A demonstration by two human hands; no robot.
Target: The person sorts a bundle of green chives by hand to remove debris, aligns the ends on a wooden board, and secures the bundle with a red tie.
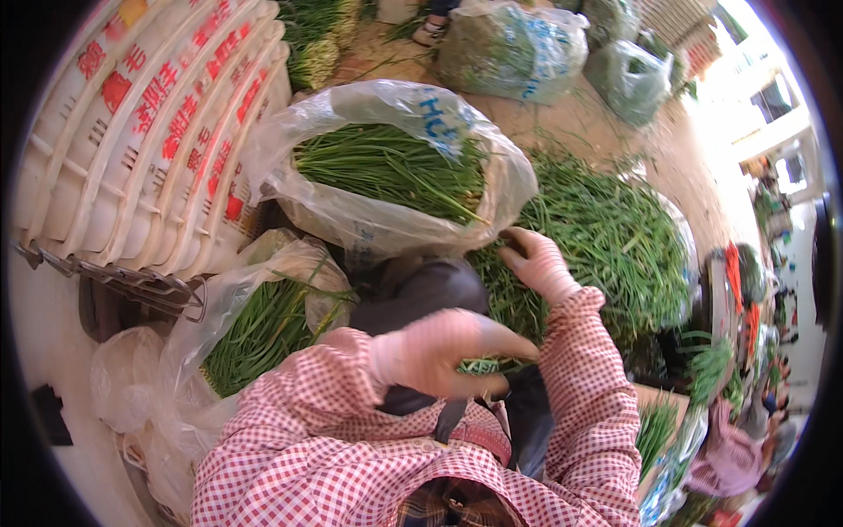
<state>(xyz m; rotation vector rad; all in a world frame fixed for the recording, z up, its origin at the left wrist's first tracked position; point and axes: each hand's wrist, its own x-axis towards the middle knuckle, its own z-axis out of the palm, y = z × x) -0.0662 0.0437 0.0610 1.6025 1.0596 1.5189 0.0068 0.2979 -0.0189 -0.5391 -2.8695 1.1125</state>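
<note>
My left hand (443, 351), in a pale pinkish glove and blurred, is in front of my lap, thumb and fingers stretched apart. A little green (479, 364) shows between them; I cannot tell whether it touches the hand. My right hand (537, 265), also gloved, is at the left edge of a large loose heap of long green stalks (606, 237), beside the rim of a clear plastic bag (351, 233). Its thumb and forefinger are apart with nothing visible between them. Inside that bag lie garlic chives (391, 171), neatly aligned.
At the lower left, another open plastic bag (180, 351) holds chives (263, 329). Stacked white plastic crates (149, 132) with red markings stand at the left. Full bags (514, 53) sit at the back, and bundled greens (316, 39) lie beside the crates. A person's shoe (430, 33) shows at the top.
</note>
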